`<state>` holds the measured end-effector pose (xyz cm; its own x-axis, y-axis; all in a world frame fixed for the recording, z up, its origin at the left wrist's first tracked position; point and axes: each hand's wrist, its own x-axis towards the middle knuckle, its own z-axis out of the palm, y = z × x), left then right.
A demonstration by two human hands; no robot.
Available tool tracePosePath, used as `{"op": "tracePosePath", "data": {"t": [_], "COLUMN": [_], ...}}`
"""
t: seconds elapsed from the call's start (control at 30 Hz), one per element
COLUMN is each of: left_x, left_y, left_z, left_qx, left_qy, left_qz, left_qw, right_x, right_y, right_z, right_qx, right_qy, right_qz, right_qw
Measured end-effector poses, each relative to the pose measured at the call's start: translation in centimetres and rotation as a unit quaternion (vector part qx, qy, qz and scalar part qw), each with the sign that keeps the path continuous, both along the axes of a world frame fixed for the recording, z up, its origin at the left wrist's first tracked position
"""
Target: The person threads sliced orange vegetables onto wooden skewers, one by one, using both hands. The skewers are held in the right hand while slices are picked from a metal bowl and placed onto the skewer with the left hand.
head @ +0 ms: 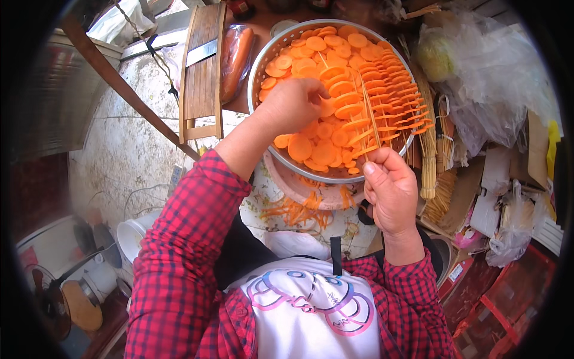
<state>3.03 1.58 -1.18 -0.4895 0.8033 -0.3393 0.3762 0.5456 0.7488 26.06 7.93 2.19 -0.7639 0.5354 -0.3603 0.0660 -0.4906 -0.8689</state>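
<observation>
A perforated metal colander [264, 49] holds many thin carrot slices [299, 147]. Over its left part, my left hand [298, 101] has its fingers bent down at the slices, beside a threaded skewer; its fingertips are partly hidden, so what it grips cannot be told. My right hand [390, 184] pinches the lower end of a thin wooden skewer [368, 107] at the colander's near rim. Carrot slices are threaded with gaps between them along this skewer. More skewers of spaced carrot slices [399, 94] lie side by side on the colander's right side.
A wooden slicer with a metal blade [202, 53] and bagged carrots [237, 58] lie left of the colander. Below it, carrot peelings [298, 213] hang around a pink basin [291, 188]. Bundles of skewers [428, 170], a cardboard box [466, 193] and plastic bags [489, 72] crowd the right.
</observation>
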Motion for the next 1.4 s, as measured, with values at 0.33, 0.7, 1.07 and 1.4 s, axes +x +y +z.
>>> {"op": "tracePosePath", "data": {"t": [0.33, 0.7, 1.07, 1.4], "left_x": [-2.1, -0.8, -2.0, -0.4], "left_y": [-1.2, -0.6, -0.4, -1.0], "left_z": [-0.3, -0.5, -1.6, -0.6], "left_qx": [-0.116, -0.064, 0.083, -0.150], "left_qy": [0.157, 0.079, 0.062, 0.227], "left_qz": [-0.082, -0.053, 0.125, -0.140], "left_qw": [0.977, 0.993, 0.987, 0.952], "right_x": [0.4, 0.2, -0.4, -0.3], "right_y": [0.0, -0.1, -0.5, -0.5], "right_z": [0.1, 0.1, 0.7, 0.5], "right_qx": [0.007, 0.012, 0.031, 0.037], "right_qy": [0.001, -0.004, -0.026, -0.029], "right_qz": [0.000, 0.016, 0.002, 0.005], "right_qw": [1.000, 1.000, 0.999, 0.999]}}
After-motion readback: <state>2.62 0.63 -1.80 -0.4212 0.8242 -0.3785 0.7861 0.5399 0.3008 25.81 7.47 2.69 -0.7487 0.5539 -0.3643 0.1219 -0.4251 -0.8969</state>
